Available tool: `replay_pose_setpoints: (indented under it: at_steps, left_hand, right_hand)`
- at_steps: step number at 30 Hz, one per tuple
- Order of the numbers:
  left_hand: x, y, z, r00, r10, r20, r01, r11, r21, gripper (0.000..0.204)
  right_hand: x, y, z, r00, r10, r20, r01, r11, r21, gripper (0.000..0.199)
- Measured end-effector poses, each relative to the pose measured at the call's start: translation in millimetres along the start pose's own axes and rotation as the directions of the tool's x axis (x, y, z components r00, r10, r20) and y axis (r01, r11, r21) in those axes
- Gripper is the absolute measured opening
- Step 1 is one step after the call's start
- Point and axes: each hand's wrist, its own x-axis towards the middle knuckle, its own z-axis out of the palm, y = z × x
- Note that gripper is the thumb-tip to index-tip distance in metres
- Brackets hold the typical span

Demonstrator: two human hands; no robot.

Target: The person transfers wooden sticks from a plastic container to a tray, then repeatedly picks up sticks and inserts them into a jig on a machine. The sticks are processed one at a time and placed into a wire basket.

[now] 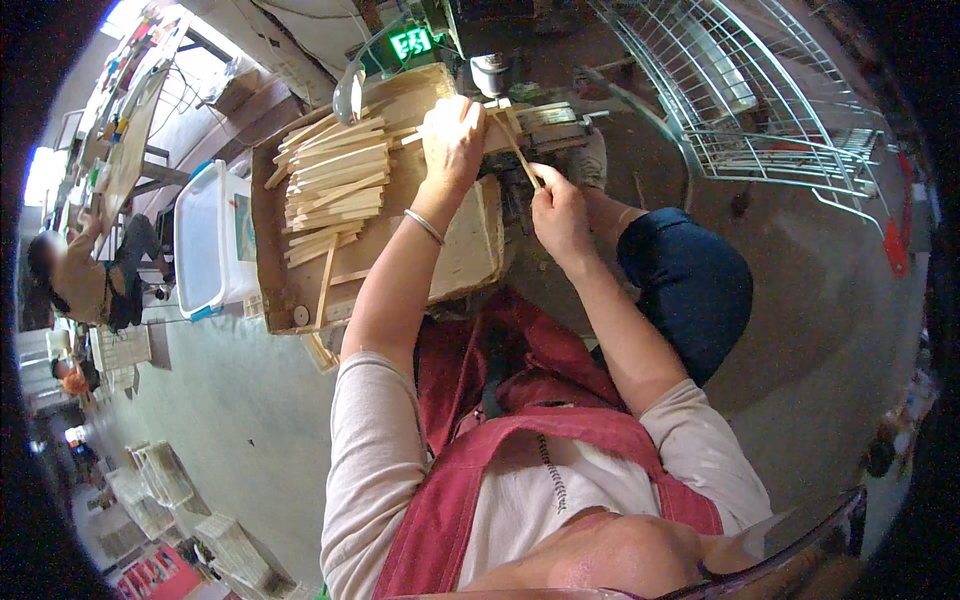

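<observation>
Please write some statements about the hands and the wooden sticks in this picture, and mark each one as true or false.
1. The right hand holds a thin wooden stick. True.
2. The left hand rests in the person's lap. False: it reaches forward over the work surface, by the small machine.
3. A pile of wooden sticks lies left of the left hand. True.
4. The wire cart stands at the person's left. False: it stands at the right.
5. The left wrist is bare. False: it wears a bracelet.

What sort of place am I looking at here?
Probably a small woodworking workshop: a pile of thin wooden sticks on a board, a wire cart on the bare concrete floor, and another person working nearby.
</observation>
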Motion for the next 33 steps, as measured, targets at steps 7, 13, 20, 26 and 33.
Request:
replay_pose_setpoints:
  at_steps: [7, 13, 20, 26, 33]
  left_hand:
    - [-1.9, 6.2, 4.8, 0.998, -0.004, -0.065, -0.001, 0.997, -0.083, 0.011]
    - [-4.4, 4.3, 5.9, 0.993, 0.039, -0.11, -0.055, 0.989, -0.139, 0.01]
    - [-7.9, 3.1, 10.7, 0.99, 0.015, -0.138, -0.036, 0.987, -0.154, 0.013]
    - [-7.9, 2.0, 9.6, 0.988, 0.036, -0.149, -0.06, 0.985, -0.161, 0.012]
    - [-7.5, 3.8, 13.2, 0.986, 0.033, -0.162, -0.063, 0.98, -0.189, 0.011]
  right_hand:
    - [-10.8, -4.0, -4.8, 0.997, 0.065, 0.043, -0.069, 0.993, 0.095, 0.028]
    - [-60.1, -54.7, -63.8, 0.854, 0.468, 0.226, -0.488, 0.574, 0.657, 0.026]
    - [-0.4, -124.3, -169.8, 0.976, 0.212, 0.049, -0.191, 0.725, 0.662, 0.019]
    - [130.0, -143.6, -188.3, 0.983, -0.019, -0.182, 0.092, 0.91, 0.404, 0.027]
    - [261.1, -193.6, -163.6, 0.939, -0.328, -0.106, 0.321, 0.722, 0.613, 0.027]
